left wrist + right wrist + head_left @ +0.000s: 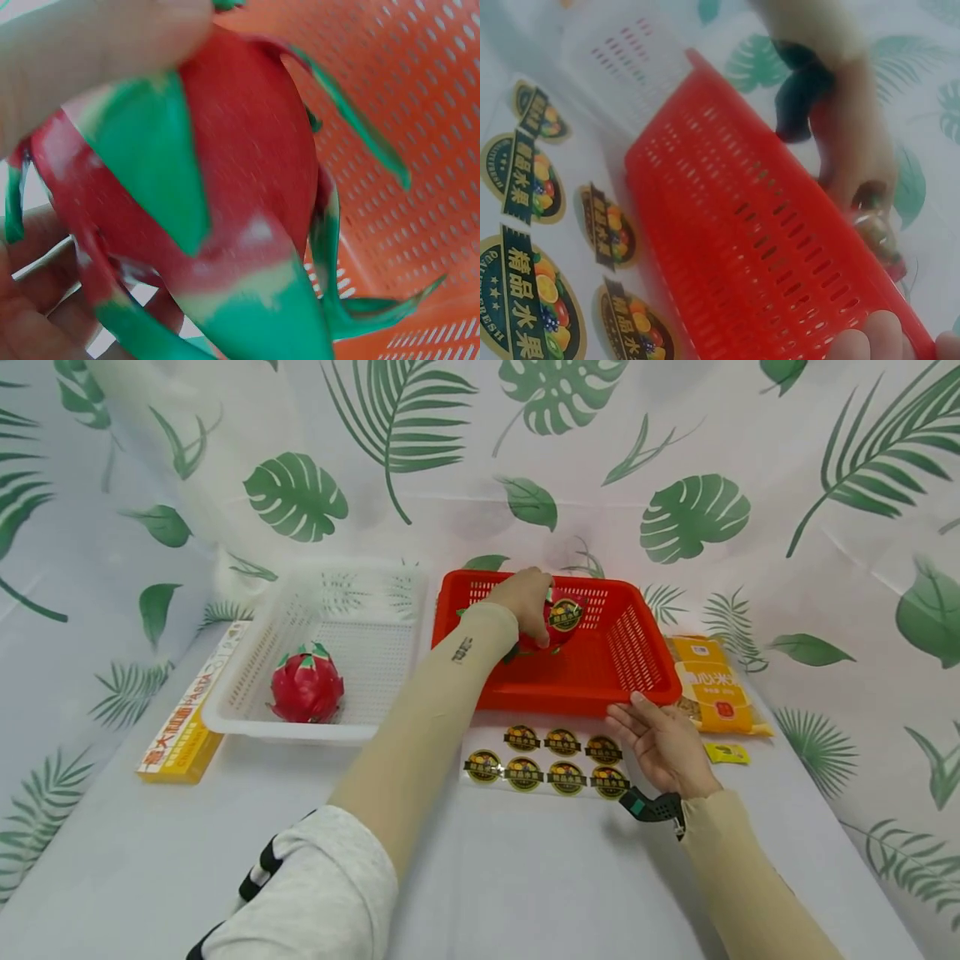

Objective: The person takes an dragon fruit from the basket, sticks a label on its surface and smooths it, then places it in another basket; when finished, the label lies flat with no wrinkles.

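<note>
Left hand (522,600) had fingers curled round stickered dragon fruit (565,615), near frame's centre, in or just above red basket (555,703), couldn't tell which; right hand (667,747) pinched basket's lower rim, right of centre.

left arm (423,718) outstretched, left hand (523,600) curled — right hand (666,747) palm-up

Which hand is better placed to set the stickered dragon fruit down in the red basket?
Likely the left hand: it grips the stickered dragon fruit at the red basket. The right hand is at the basket's near right corner, away from the fruit.
</note>
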`<state>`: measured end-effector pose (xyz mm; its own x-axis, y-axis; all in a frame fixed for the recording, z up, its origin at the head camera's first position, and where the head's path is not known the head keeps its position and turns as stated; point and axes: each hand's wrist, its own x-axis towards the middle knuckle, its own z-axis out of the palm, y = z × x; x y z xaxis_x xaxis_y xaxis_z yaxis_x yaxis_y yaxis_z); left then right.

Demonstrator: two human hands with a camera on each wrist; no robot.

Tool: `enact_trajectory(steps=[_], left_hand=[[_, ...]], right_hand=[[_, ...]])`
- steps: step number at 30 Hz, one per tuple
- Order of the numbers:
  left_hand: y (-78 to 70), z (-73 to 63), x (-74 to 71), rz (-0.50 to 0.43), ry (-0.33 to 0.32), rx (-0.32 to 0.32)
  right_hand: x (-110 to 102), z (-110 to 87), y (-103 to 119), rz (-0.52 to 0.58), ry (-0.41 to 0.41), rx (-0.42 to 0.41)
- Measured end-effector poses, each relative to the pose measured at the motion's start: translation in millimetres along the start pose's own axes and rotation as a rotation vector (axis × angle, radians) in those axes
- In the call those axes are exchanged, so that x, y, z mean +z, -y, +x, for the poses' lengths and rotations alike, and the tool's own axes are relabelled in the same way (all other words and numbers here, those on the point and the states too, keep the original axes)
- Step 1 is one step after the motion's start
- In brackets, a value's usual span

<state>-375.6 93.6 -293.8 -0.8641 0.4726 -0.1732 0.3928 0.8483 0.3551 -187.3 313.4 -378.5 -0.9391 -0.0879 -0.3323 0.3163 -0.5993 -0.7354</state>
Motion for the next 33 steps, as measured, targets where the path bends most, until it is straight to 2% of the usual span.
enact_trajectory(steps=[8, 16, 24, 33], left_hand=[[8.2, 16.0, 15.0, 0.033, 0.010, -0.059], [11.0, 18.3, 26.1, 0.027, 0.036, -0.065], [9.1, 12.8, 23.8, 0.022, 0.012, -0.088], [0.7, 16.3, 23.7, 0.074, 0.003, -0.129]], right_hand=[[2, -1.1, -2, -0.032, 0.034, -0.047], [5, 1.0, -5, -0.029, 0.076, -0.057], [5, 2.9, -5, -0.017, 0.045, -0.045], [0, 4.2, -3, -0.025, 0.019, -0.030]])
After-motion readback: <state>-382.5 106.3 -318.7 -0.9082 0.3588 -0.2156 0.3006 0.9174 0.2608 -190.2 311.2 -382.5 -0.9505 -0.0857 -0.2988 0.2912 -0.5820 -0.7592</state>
